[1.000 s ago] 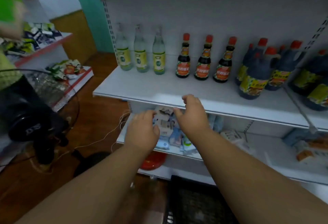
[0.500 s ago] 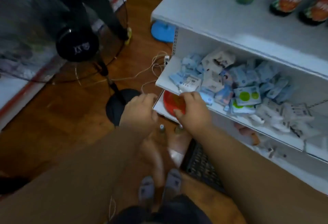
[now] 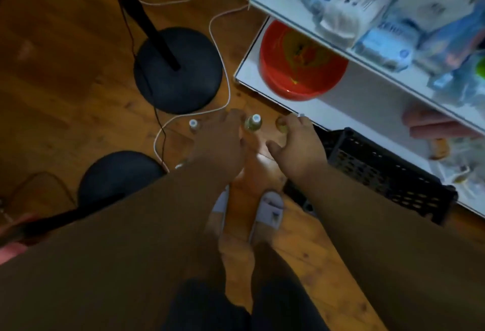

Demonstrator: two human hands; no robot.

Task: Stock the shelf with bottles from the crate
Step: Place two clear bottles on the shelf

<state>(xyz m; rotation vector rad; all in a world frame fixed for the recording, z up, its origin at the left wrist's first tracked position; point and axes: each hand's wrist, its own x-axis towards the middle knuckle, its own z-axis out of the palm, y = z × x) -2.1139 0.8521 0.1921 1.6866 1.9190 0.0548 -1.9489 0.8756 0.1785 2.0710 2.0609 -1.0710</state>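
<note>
The floor [image 3: 65, 73] carries a fan base [image 3: 178, 70] with cords, the crate [image 3: 380, 170] by the shelf's [image 3: 301, 26] bottom edge, and 3 bottles [image 3: 253, 122] standing beyond my feet. My left hand [image 3: 220, 144] and right hand [image 3: 296, 144] hover over them, fingers relaxed, grasping nothing. A careless reach could topple those upright bottles or snag a cord.

Wooden floor [image 3: 65, 81], three bottles [image 3: 253, 122] upright beneath the fingertips, black crate [image 3: 388, 173] right of the right hand [image 3: 296, 147], fan base [image 3: 178, 70] beyond the left hand [image 3: 220, 144], white cable [image 3: 220, 49]
</note>
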